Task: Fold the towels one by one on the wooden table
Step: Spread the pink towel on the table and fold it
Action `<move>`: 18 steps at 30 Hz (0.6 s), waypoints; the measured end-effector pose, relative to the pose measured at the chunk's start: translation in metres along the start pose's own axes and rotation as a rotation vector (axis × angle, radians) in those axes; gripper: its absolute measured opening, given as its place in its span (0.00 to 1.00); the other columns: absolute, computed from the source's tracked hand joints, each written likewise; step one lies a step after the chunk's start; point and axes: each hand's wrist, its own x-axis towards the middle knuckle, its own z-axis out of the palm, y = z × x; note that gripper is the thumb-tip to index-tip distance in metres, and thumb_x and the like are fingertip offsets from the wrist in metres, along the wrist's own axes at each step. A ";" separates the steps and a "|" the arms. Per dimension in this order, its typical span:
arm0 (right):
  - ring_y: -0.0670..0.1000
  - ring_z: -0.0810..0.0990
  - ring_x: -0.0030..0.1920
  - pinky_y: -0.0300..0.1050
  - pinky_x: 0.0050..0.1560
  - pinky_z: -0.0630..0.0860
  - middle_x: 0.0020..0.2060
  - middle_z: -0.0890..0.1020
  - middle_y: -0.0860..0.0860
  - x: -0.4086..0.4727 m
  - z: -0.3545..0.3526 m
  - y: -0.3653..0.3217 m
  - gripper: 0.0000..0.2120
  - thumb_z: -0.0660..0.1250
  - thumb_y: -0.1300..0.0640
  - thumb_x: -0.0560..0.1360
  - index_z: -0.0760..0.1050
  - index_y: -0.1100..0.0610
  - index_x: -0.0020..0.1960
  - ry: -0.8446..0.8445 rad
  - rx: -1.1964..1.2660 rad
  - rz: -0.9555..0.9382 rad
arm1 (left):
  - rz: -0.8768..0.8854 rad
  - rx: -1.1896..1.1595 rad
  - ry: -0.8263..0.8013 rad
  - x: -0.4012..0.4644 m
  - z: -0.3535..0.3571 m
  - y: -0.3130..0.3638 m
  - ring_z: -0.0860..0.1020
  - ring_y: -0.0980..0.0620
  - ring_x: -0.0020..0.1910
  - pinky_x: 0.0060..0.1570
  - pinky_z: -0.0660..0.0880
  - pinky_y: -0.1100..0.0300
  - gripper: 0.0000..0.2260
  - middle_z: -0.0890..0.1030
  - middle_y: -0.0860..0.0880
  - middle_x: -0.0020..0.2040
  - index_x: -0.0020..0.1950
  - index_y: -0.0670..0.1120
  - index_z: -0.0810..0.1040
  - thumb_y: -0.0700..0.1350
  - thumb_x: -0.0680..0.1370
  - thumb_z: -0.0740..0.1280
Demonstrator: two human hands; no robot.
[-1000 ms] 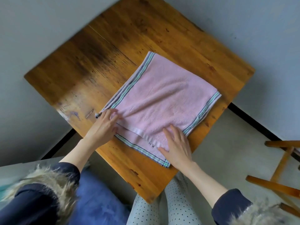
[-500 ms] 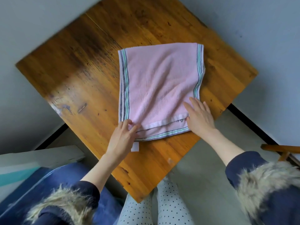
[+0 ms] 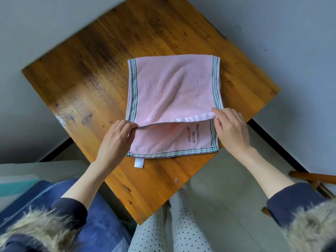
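A pink towel (image 3: 174, 88) with green and grey striped borders lies folded on the wooden table (image 3: 87, 84). My left hand (image 3: 116, 140) pinches the near left corner of its top layer. My right hand (image 3: 231, 130) pinches the near right corner of the same layer. That layer is lifted a little off the lower one, which shows three small stitched figures and a white label at its near edge.
The table stands corner-on to me, with grey floor around it. A wooden chair frame (image 3: 312, 180) is at the right. A blue cushion (image 3: 101, 220) and a pale box (image 3: 36, 171) sit at the lower left, next to my dotted trouser legs.
The towel was turned square to me. Both hands went from resting on the near edge to pinching the top layer's corners and raising it, baring the lower layer.
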 end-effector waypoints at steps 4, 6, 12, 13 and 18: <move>0.58 0.79 0.34 0.49 0.35 0.74 0.34 0.80 0.59 -0.014 -0.016 0.006 0.11 0.64 0.71 0.72 0.75 0.67 0.54 0.053 0.010 -0.097 | 0.133 -0.006 0.038 -0.012 -0.010 0.011 0.76 0.43 0.43 0.40 0.73 0.54 0.06 0.79 0.38 0.48 0.51 0.39 0.73 0.32 0.76 0.62; 0.56 0.76 0.29 0.45 0.31 0.72 0.30 0.78 0.58 -0.028 -0.014 0.007 0.16 0.69 0.77 0.65 0.74 0.66 0.50 -0.010 0.018 -0.154 | 0.165 0.026 -0.067 -0.023 -0.004 0.012 0.78 0.42 0.44 0.39 0.76 0.51 0.12 0.80 0.38 0.49 0.47 0.38 0.76 0.24 0.69 0.67; 0.56 0.80 0.35 0.43 0.33 0.73 0.44 0.83 0.60 -0.065 0.017 0.002 0.19 0.71 0.79 0.49 0.77 0.62 0.35 -0.327 -0.029 -0.294 | 0.060 0.054 -0.292 -0.044 0.029 0.005 0.80 0.42 0.43 0.40 0.75 0.52 0.14 0.82 0.44 0.45 0.45 0.42 0.83 0.27 0.65 0.73; 0.56 0.80 0.35 0.43 0.33 0.74 0.45 0.83 0.60 -0.069 0.021 0.001 0.19 0.71 0.78 0.48 0.77 0.62 0.35 -0.357 -0.027 -0.286 | 0.048 0.048 -0.305 -0.046 0.032 0.004 0.80 0.42 0.43 0.41 0.75 0.52 0.12 0.82 0.44 0.45 0.46 0.42 0.83 0.30 0.66 0.74; 0.58 0.81 0.44 0.47 0.40 0.75 0.53 0.81 0.60 -0.081 0.028 0.002 0.10 0.76 0.66 0.60 0.79 0.60 0.38 -0.444 -0.035 -0.245 | 0.047 0.011 -0.401 -0.056 0.034 -0.006 0.79 0.43 0.51 0.50 0.76 0.50 0.14 0.80 0.43 0.52 0.52 0.41 0.82 0.43 0.68 0.76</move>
